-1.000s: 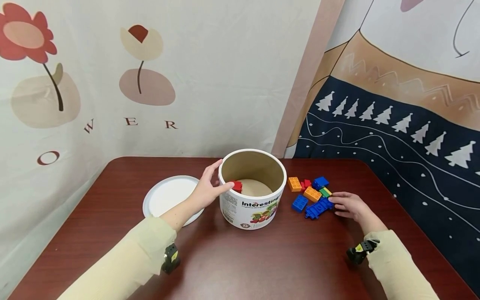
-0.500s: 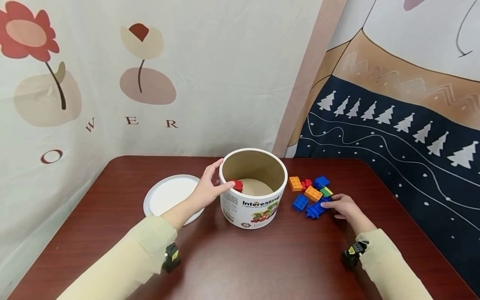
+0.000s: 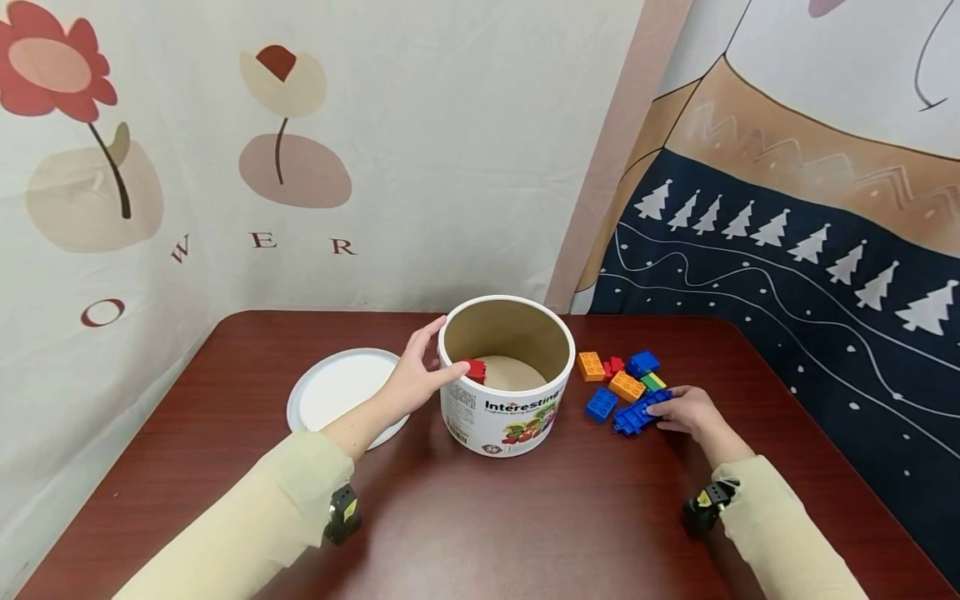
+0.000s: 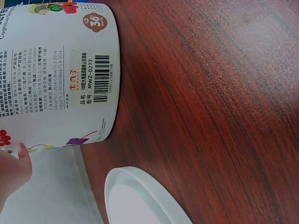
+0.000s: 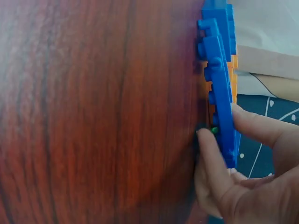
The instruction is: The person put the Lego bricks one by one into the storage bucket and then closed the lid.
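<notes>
In the head view a round white tub (image 3: 498, 421) stands near the middle of the table with its top uncovered. My left hand (image 3: 408, 379) holds its left side, thumb at the rim and fingers spread round the outside. A red toy brick (image 3: 476, 371) shows inside, close to the thumb. On the right, my right hand (image 3: 688, 414) pinches a long blue studded piece (image 3: 636, 413) at its right end. In the right wrist view the blue piece (image 5: 219, 88) stands between thumb and finger. Several orange, red, blue and green bricks (image 3: 626, 387) lie beside it.
A white round lid (image 3: 341, 387) lies flat left of the tub. The dark red wooden table (image 3: 517, 533) reaches back to a printed cloth wall (image 3: 420, 167). A navy cloth with white trees (image 3: 795, 333) hangs along the right side.
My right hand has moved left onto the long blue piece and now pinches it; the piece has shifted slightly. The left hand and tub have stayed put.
</notes>
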`<state>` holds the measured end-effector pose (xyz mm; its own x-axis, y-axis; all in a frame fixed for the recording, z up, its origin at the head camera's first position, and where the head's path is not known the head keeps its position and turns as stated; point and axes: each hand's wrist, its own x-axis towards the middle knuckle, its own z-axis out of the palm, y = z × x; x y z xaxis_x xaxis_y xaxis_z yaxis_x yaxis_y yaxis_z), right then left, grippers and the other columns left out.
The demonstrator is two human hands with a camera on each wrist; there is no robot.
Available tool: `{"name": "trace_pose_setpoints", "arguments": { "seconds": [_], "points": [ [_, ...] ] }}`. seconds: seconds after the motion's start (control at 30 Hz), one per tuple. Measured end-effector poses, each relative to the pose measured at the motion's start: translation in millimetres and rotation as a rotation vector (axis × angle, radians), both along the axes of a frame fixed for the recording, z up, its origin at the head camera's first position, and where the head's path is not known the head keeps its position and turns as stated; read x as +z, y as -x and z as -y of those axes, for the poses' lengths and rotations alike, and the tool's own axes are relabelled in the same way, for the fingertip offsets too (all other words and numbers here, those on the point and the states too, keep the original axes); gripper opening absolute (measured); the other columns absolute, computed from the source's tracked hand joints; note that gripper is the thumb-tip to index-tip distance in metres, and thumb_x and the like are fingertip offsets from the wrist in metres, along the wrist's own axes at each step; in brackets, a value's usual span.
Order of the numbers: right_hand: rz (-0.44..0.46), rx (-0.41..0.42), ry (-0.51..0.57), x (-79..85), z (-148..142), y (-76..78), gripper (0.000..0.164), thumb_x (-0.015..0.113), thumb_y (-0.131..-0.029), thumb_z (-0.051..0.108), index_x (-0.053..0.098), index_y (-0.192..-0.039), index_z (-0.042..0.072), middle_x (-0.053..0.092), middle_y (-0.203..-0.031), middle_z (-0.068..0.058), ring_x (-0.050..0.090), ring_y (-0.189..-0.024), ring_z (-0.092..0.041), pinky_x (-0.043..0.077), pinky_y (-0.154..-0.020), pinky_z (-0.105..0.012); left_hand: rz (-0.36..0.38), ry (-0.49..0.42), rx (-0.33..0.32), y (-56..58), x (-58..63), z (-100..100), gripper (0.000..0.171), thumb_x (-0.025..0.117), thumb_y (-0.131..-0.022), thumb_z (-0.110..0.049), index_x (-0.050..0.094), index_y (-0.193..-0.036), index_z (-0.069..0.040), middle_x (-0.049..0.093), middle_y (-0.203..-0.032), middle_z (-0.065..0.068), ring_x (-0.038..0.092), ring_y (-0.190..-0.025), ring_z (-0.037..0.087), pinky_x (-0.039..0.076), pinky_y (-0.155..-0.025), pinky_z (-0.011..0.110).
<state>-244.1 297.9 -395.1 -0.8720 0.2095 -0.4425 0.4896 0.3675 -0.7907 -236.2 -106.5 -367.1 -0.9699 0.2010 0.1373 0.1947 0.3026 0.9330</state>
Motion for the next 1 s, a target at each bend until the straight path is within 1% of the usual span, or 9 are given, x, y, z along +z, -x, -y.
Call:
{"name": "trace_pose_setpoints", "arguments": {
  "seconds": [0.07,0.17,0.27,0.43,0.6,0.73,0.83,1.0],
  "points": [
    [-0.005,-0.009,0.043,0.2,-3,-0.3,0.071,0.063,-0.085,-0.002,0.018,-0.138,-0.015,0.037,-0.126,-0.033,0.059,-0.087,-0.023,0.055,-0.082,-0.037,-0.002,-0.004,-0.003,0.0,-0.1,0,0.079,0.068,-0.084,-0.015,0.023,-0.148,-0.007,0.023,-0.149,0.017,0.027,-0.138,0.03,0.033,-0.11,0.047],
    [-0.01,-0.019,0.098,0.8,-6,-1.8,0.073,0.064,-0.083,-0.003,0.018,-0.14,-0.014,0.041,-0.121,-0.03,0.058,-0.073,-0.01,0.057,-0.075,-0.032,0.0,-0.018,-0.004,0.3,-0.4,0,0.078,0.068,-0.084,-0.014,0.023,-0.147,-0.006,0.023,-0.149,0.016,0.027,-0.138,0.03,0.033,-0.111,0.047],
    [-0.019,-0.019,0.145,3.8,-6,-4.3,0.074,0.063,-0.083,-0.004,0.017,-0.14,-0.013,0.044,-0.115,-0.027,0.058,-0.066,-0.006,0.058,-0.071,-0.029,-0.004,-0.027,-0.009,0.5,-0.6,0,0.078,0.068,-0.084,-0.014,0.024,-0.147,-0.005,0.023,-0.149,0.017,0.027,-0.138,0.03,0.033,-0.111,0.047],
    [-0.031,-0.006,0.204,11.3,-7,-6.1,0.075,0.064,-0.084,-0.002,0.017,-0.142,-0.011,0.047,-0.108,-0.021,0.061,-0.066,-0.006,0.058,-0.072,-0.029,-0.005,-0.026,-0.01,0.7,-0.4,1,0.077,0.067,-0.085,-0.014,0.023,-0.147,-0.005,0.022,-0.149,0.017,0.026,-0.139,0.029,0.033,-0.111,0.047],
    [-0.046,0.018,0.221,19.4,-9,-4.8,0.076,0.064,-0.085,0.001,0.016,-0.143,-0.009,0.048,-0.109,-0.02,0.062,-0.067,-0.006,0.058,-0.072,-0.028,-0.006,-0.029,-0.014,-0.4,1.3,0,0.077,0.067,-0.085,-0.013,0.023,-0.147,-0.005,0.022,-0.149,0.017,0.025,-0.139,0.03,0.033,-0.111,0.047],
    [-0.063,0.053,0.234,27.3,-9,-4.2,0.076,0.063,-0.085,0.002,0.015,-0.143,-0.01,0.054,-0.097,-0.011,0.062,-0.068,-0.006,0.057,-0.075,-0.03,-0.006,-0.025,-0.014,-1.1,1.6,0,0.077,0.067,-0.084,-0.014,0.023,-0.147,-0.006,0.022,-0.15,0.017,0.024,-0.14,0.03,0.032,-0.111,0.047],
    [-0.073,0.069,0.253,33.2,-9,-3.0,0.076,0.064,-0.085,0.002,0.016,-0.143,-0.01,0.056,-0.087,-0.002,0.063,-0.069,-0.007,0.056,-0.08,-0.034,-0.009,-0.018,-0.014,-0.8,0.5,0,0.078,0.068,-0.084,-0.014,0.024,-0.147,-0.007,0.022,-0.15,0.017,0.023,-0.14,0.03,0.032,-0.111,0.048],
    [-0.091,0.102,0.257,42.2,-7,0.7,0.074,0.064,-0.086,0.003,0.018,-0.142,-0.01,0.057,-0.084,0.002,0.065,-0.07,-0.007,0.056,-0.081,-0.034,-0.011,-0.015,-0.013,-1.6,0.3,1,0.078,0.068,-0.084,-0.014,0.023,-0.148,-0.007,0.021,-0.15,0.017,0.024,-0.14,0.03,0.033,-0.111,0.047]
  ]
}}
